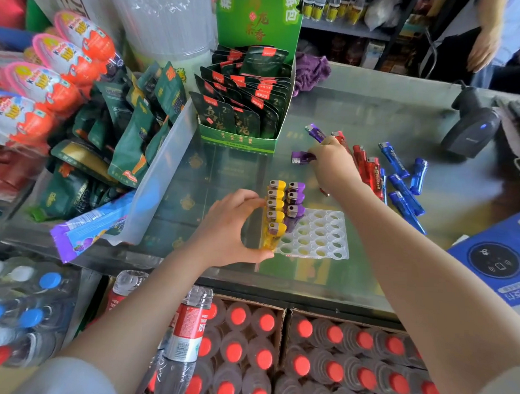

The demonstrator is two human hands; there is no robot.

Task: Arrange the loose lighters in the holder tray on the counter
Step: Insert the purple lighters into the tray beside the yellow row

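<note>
A clear plastic holder tray (325, 240) lies on the glass counter (373, 112). Several yellow lighters (275, 209) stand in its left column, with three purple ones (295, 201) in the column beside them. My left hand (231, 228) grips the tray's left edge and touches the yellow lighters. My right hand (333, 167) is farther back, its fingers closed on a purple lighter (302, 157). Another purple lighter (315, 132) lies just behind that hand. Loose red lighters (369, 168) and blue lighters (403, 184) lie to the right.
A green display box of dark packets (244, 108) stands behind the tray. A clear bin (162, 170) of snack bags is at left. A barcode scanner (470, 127) and a blue box (498, 258) are at right. Another person's hand (482, 48) shows at top right. Bottle crates (277, 353) sit below the counter.
</note>
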